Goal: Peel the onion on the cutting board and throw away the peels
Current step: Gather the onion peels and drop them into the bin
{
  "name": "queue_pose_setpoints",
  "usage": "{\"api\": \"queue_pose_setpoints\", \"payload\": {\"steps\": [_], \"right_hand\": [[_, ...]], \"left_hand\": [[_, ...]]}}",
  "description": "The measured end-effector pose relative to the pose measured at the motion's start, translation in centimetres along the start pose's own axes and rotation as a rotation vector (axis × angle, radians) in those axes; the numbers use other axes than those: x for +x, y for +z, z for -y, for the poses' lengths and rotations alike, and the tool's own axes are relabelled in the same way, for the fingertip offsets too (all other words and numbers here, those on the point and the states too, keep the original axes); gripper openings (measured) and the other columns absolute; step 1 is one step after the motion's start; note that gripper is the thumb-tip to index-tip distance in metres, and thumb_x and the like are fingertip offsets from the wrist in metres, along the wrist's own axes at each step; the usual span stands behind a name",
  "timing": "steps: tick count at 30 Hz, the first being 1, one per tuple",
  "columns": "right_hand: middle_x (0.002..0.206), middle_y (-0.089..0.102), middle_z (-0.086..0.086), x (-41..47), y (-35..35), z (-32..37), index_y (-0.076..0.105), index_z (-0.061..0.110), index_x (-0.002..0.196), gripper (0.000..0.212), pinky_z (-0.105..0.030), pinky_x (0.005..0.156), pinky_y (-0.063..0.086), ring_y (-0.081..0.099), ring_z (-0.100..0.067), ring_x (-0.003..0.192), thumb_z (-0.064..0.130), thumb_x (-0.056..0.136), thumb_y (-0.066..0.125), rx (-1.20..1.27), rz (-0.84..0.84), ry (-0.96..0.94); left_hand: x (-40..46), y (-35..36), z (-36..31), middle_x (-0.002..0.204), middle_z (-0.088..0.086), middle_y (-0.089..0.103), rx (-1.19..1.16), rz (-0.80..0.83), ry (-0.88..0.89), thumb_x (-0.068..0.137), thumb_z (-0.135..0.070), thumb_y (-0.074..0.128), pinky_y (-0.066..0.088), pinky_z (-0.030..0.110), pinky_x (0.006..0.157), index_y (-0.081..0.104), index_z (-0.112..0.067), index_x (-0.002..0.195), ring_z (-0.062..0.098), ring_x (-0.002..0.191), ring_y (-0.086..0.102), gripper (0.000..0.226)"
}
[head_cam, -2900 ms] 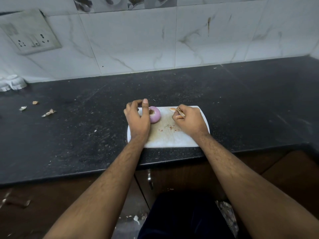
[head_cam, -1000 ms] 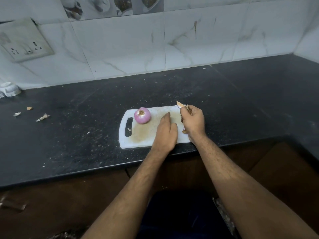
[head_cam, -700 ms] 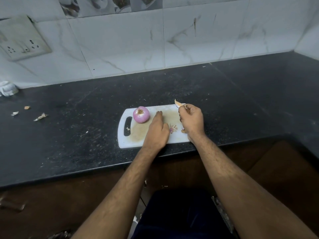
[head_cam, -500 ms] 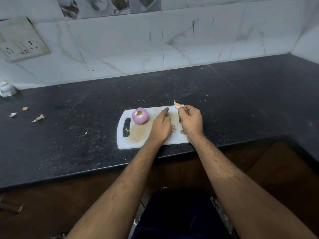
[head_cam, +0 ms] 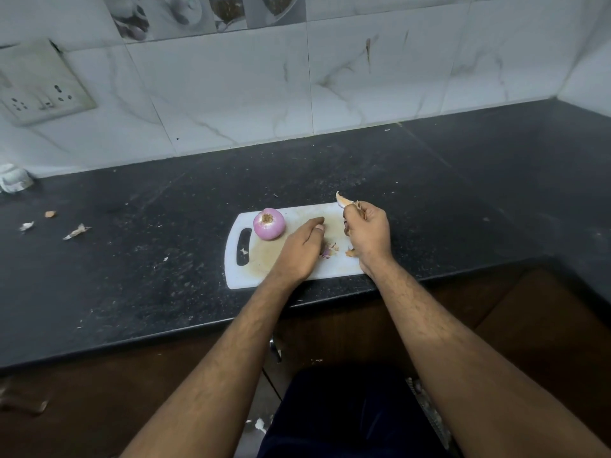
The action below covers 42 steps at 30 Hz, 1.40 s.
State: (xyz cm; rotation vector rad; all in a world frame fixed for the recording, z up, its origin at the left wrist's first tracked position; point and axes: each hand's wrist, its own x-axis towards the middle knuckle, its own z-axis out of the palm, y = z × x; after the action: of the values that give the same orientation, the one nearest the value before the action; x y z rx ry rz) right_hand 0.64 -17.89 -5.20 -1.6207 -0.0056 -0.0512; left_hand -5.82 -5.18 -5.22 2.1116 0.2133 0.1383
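Fingers of right hand [head_cam: 367, 234] clenched around dry peels [head_cam: 344, 201]; left hand [head_cam: 299, 247] relaxed, flat, sweeping scraps [head_cam: 329, 251] (papery, weightless, crumbly). Onion [head_cam: 269, 224] smooth, likely slippery; cup it whole.

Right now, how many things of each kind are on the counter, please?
Onion: 1
Cutting board: 1
Loose peel bits on the board: 1 small cluster
Peel scraps at far left: 3
Peel held in the right hand: 1
Total: 7

Two bare forearms [head_cam: 211, 368] – no sleeves, dark trousers [head_cam: 344, 411]
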Motion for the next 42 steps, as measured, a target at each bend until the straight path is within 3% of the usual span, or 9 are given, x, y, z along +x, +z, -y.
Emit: {"api": "queue_pose_setpoints", "payload": {"steps": [2, 4, 8, 10, 14, 19, 26, 36, 42], "right_hand": [[0.063, 0.049, -0.003, -0.1, 0.0, 0.1, 0.054, 0.023, 0.064, 0.023, -0.026, 0.041, 0.041, 0.045, -0.017, 0.059, 0.033, 0.083, 0.060, 0.009, 0.010, 0.001], [0.063, 0.047, -0.005, -0.2, 0.0, 0.1, 0.051, 0.024, 0.060, 0.028, -0.027, 0.042, 0.040, 0.043, -0.019, 0.059, 0.034, 0.084, 0.062, 0.037, 0.017, -0.004], [0.063, 0.047, -0.005, -0.2, -0.1, 0.0, 0.050, 0.023, 0.061, 0.025, -0.031, 0.046, 0.039, 0.043, -0.021, 0.061, 0.029, 0.083, 0.059, 0.046, -0.002, -0.003], [0.062, 0.048, -0.004, -0.1, -0.1, 0.0, 0.051, 0.021, 0.063, 0.020, -0.030, 0.046, 0.037, 0.044, -0.019, 0.061, 0.027, 0.082, 0.057, 0.051, -0.014, -0.002], [0.061, 0.048, -0.002, 0.2, -0.1, -0.2, 0.054, 0.017, 0.068, 0.015, -0.024, 0.046, 0.031, 0.044, -0.017, 0.059, 0.022, 0.082, 0.056, 0.089, -0.020, -0.001], [0.060, 0.045, -0.001, 0.2, -0.4, 0.0, 0.056, 0.016, 0.071, 0.014, -0.022, 0.043, 0.030, 0.041, -0.013, 0.053, 0.023, 0.084, 0.059, 0.172, -0.013, 0.053], [0.058, 0.043, 0.001, 0.2, -0.9, 0.8, 0.052, 0.018, 0.063, 0.017, -0.020, 0.037, 0.026, 0.035, -0.010, 0.046, 0.025, 0.073, 0.063, 0.369, 0.017, 0.126], [0.054, 0.045, 0.002, 0.3, -0.8, 0.5, 0.053, 0.019, 0.062, 0.023, -0.022, 0.043, 0.024, 0.038, -0.010, 0.046, 0.017, 0.084, 0.058, 0.307, 0.019, 0.109], [0.056, 0.046, 0.004, 0.3, -0.7, 0.3, 0.055, 0.020, 0.066, 0.019, -0.019, 0.041, 0.023, 0.037, -0.009, 0.045, 0.017, 0.085, 0.054, 0.256, 0.012, 0.118]], "left_hand": [[0.1, 0.9, -1.1, 0.137, -0.007, 0.065, -0.149, 0.055, -0.036, 0.113, -0.036, 0.033, 0.038, 0.007, 0.100, 0.057, -0.018, 0.149, -0.008, 0.110, 0.059, 0.047], [0.1, 2.0, -2.1, 0.137, -0.011, 0.069, -0.354, 0.144, -0.073, 0.112, -0.050, 0.022, 0.042, 0.020, 0.111, 0.063, -0.025, 0.143, -0.003, 0.122, 0.062, 0.057], [-0.5, 2.6, -2.8, 0.142, -0.007, 0.061, -0.674, 0.112, -0.138, 0.112, -0.057, 0.009, 0.040, 0.019, 0.109, 0.055, -0.016, 0.147, 0.002, 0.131, 0.055, 0.071], [-0.5, 1.6, -2.1, 0.151, 0.001, 0.056, -0.590, 0.024, -0.103, 0.114, -0.051, 0.020, 0.035, 0.029, 0.121, 0.052, -0.010, 0.151, 0.010, 0.138, 0.051, 0.064], [0.2, -0.7, 0.8, 0.154, 0.009, 0.056, 0.071, 0.038, 0.112, 0.113, -0.025, 0.045, 0.030, 0.026, 0.120, 0.055, -0.007, 0.150, 0.021, 0.145, 0.049, 0.042], [-0.1, 0.0, 1.5, 0.168, 0.013, 0.037, 0.467, 0.262, 0.333, 0.108, -0.043, 0.046, 0.022, 0.034, 0.127, 0.039, -0.006, 0.161, 0.024, 0.155, 0.032, 0.064], [0.5, 1.8, 0.1, 0.144, 0.006, 0.061, 0.296, 0.184, 0.330, 0.094, -0.032, 0.078, 0.049, 0.036, 0.109, 0.064, -0.006, 0.141, 0.020, 0.128, 0.060, 0.055], [0.8, 2.8, -0.3, 0.111, 0.005, 0.077, 0.193, -0.057, 0.251, 0.090, -0.009, 0.080, 0.051, 0.016, 0.089, 0.084, -0.006, 0.102, 0.011, 0.098, 0.067, 0.013], [0.3, 1.1, 1.1, 0.107, 0.004, 0.078, 0.233, -0.107, 0.247, 0.093, -0.011, 0.075, 0.056, 0.035, 0.096, 0.082, -0.008, 0.103, 0.017, 0.099, 0.070, 0.013]]}}
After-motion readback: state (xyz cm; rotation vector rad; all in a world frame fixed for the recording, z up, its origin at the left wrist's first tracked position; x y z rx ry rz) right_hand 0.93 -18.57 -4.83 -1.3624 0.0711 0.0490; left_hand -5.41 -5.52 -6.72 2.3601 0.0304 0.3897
